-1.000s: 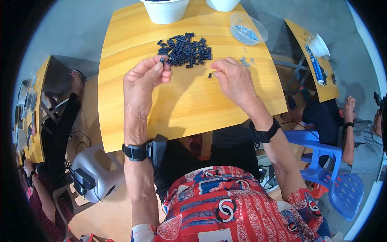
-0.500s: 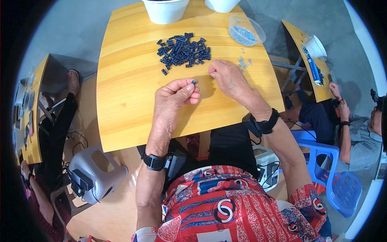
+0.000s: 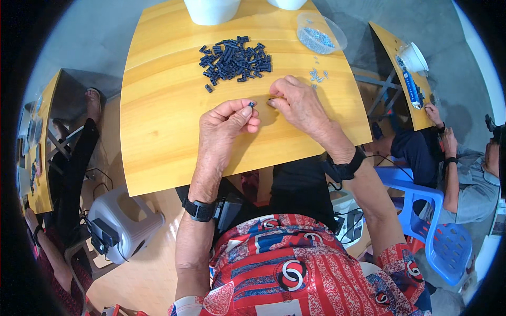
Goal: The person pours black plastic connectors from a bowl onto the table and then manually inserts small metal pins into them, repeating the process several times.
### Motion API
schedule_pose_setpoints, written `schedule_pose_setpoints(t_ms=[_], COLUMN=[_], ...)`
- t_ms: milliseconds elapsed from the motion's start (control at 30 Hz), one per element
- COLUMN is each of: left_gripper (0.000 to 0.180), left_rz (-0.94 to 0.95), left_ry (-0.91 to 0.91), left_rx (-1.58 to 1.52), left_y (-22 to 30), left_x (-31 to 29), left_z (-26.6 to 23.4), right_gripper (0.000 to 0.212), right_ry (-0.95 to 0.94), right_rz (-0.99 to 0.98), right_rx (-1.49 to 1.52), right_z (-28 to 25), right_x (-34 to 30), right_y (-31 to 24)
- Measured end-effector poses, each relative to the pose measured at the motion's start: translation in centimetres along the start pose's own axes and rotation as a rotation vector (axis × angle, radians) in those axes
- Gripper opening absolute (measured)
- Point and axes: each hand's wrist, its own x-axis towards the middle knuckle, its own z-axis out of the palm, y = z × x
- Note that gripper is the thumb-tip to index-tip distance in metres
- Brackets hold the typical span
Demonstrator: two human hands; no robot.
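Between thumb and index finger, my left hand [image 3: 222, 122] pinches a small black plastic piece [image 3: 251, 104] with a shiny spot on its end. My right hand [image 3: 299, 105] is just to the right, a short gap away, its thumb and fingers closed together. Whatever sits in its fingertips is too small to make out. Beyond both hands lies a pile of similar black plastic pieces [image 3: 234, 62], with one loose piece [image 3: 208, 88] at its near edge. Several small silvery metal parts [image 3: 317, 76] are scattered past my right hand.
A clear round plastic tub [image 3: 338, 44] with silvery parts stands at the far right of the wooden table [image 3: 168, 142]. Two white containers [image 3: 213, 11] [image 3: 287, 3] stand at the far edge. Other people sit at tables on both sides, beside a blue chair [image 3: 448, 247] and a grey stool [image 3: 124, 221].
My right hand has come lower, its fingertips now pointing toward the piece in my left hand. My left hand keeps its pinch. The whole view has shifted slightly.
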Motion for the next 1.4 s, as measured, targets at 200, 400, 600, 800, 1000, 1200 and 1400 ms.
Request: schedule_pose_setpoints(t_ms=[200, 400, 600, 800, 1000, 1200, 1400], left_gripper=[0.015, 0.015, 0.012, 0.013, 0.014, 0.014, 0.014], left_rz=[-0.003, -0.002, -0.001, 0.006, -0.009, -0.012, -0.008], left_ry=[-0.002, -0.033, -0.026, -0.038, -0.035, -0.046, -0.038], left_rx=[0.034, 0.046, 0.073, 0.117, 0.116, 0.125, 0.132], left_y=[-0.1, 0.1, 0.3, 0.3, 0.2, 0.1, 0.2], left_x=[-0.1, -0.4, -0.5, -0.6, -0.7, -0.6, -0.6], left_z=[0.0, 0.3, 0.5, 0.7, 0.6, 0.6, 0.7], right_gripper=[0.011, 0.010, 0.013, 0.013, 0.013, 0.012, 0.012], right_ry=[-0.002, -0.130, -0.091, -0.075, -0.062, -0.033, 0.006], right_rz=[0.022, 0.355, 0.289, 0.289, 0.277, 0.256, 0.251], right_rx=[-0.046, 0.652, 0.777, 0.752, 0.732, 0.627, 0.548], right_z=[0.3, -1.9, -2.2, -1.6, -1.1, -1.1, -0.9], right_x=[-0.2, -0.3, -0.1, -0.4, -0.4, -0.4, -0.3], right_y=[-0.2, -2.6, -3.9, -4.0, -4.2, -4.6, -4.6])
